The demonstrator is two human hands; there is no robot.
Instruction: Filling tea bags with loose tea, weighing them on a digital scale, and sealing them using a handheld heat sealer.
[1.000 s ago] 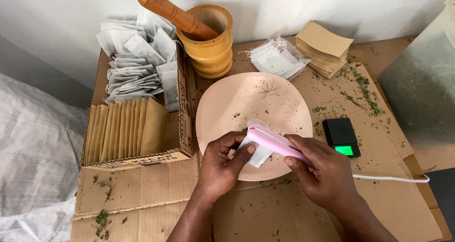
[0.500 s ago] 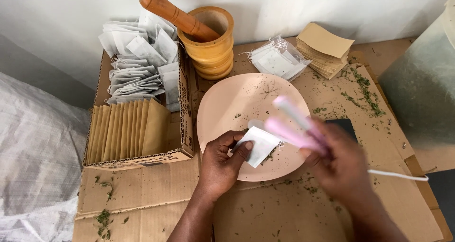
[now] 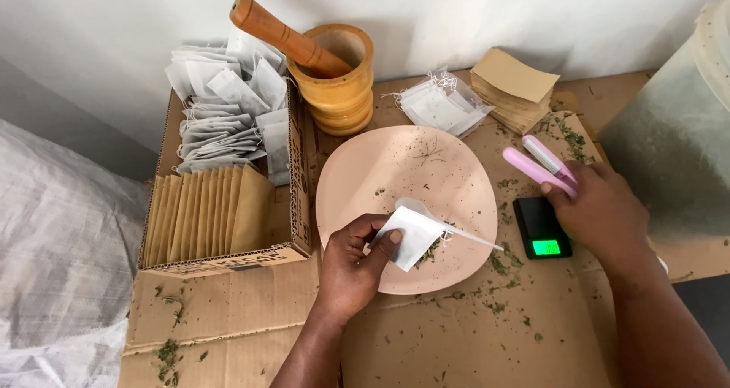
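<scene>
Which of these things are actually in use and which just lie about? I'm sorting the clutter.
In use:
left hand pinching a small white bag
right hand holding a pink sealer
pink plate
white spoon

Lying about:
wooden mortar and pestle
cardboard box of bags
brown envelope stack
small scale

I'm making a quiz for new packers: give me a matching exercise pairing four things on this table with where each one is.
Things:
1. white tea bag
2. pink sealer
3. wooden pestle
4. small scale

Places:
A. leaning in the wooden mortar
B. in the left hand, over the pink plate
C. on the cardboard, right of the plate
D. in the right hand

Pairs: 1-B, 2-D, 3-A, 4-C
</scene>
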